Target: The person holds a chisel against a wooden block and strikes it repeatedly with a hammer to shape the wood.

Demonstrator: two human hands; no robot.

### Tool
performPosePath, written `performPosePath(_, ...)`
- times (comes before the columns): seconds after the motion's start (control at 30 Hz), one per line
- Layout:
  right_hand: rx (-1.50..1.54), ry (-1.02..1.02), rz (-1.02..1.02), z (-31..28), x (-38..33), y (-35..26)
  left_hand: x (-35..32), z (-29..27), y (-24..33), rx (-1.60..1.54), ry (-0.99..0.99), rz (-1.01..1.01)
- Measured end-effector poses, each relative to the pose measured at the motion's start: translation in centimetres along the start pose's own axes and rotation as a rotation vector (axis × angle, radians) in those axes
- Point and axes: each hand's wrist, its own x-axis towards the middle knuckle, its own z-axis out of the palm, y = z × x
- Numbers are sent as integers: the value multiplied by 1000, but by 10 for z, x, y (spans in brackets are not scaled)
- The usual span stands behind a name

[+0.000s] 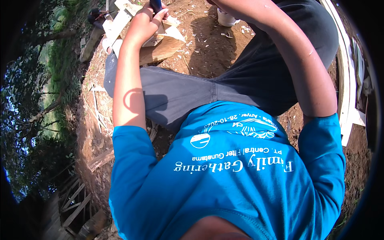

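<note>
woodwork looked somewhere in the middle as far as i could judge; person sat on bare dirt ground [208, 44] with legs stretched out in dark grey trousers [176, 92], blue shirt [224, 180] filling the lower half of the view; shirt had white printed lettering and a small round white emblem across the chest, upside down from this angle, that was the only label-ish thing around; no packages or signs that i could spot.

pale wooden planks [120, 24] lay piled at the top left beyond the left knee, a few crossing each other, with one browner board [160, 50] under them; wood chips [192, 42] were scattered over the dirt near the pile, so some cutting seemed already done, but the pieces were loose and not joined into anything, so plenty seemed left.

left hand [146, 20] was clamped around a dark handle [156, 5], right above the planks; tool's working end ran off the top edge, so no idea what kind it was; right hand was out of the picture, only the right forearm [296, 60] reached up past the top edge, so couldn't tell if it held anything; hands seemed apart.

long white curved board [347, 80] ran along the right side; small white cup [226, 18] sat on the dirt near the top.
</note>
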Motion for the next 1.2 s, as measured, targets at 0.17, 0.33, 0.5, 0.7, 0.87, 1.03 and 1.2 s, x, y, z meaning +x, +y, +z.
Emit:
performPosePath(0.17,76,-28,-12,-6,-3,3,7,10,0,-96,-10,48)
performPosePath(0.33,162,35,-118,-5,-1,4,5,6,6,-20,-2,40)
performPosePath(0.5,206,63,-98,8,-2,22,9,9,27,74,-9,18)
performPosePath(0.7,0,114,-144,13,-1,26,-6,3,48,548,90,31)
performPosePath(0.87,67,131,-315,29,7,46,3,12,19,50,-41,-5)
performPosePath(1.03,76,183,-471,34,11,44,1,11,4,58,35,97)
performPosePath(1.2,-40,142,-266,28,2,14,-7,2,-2,18,46,51)
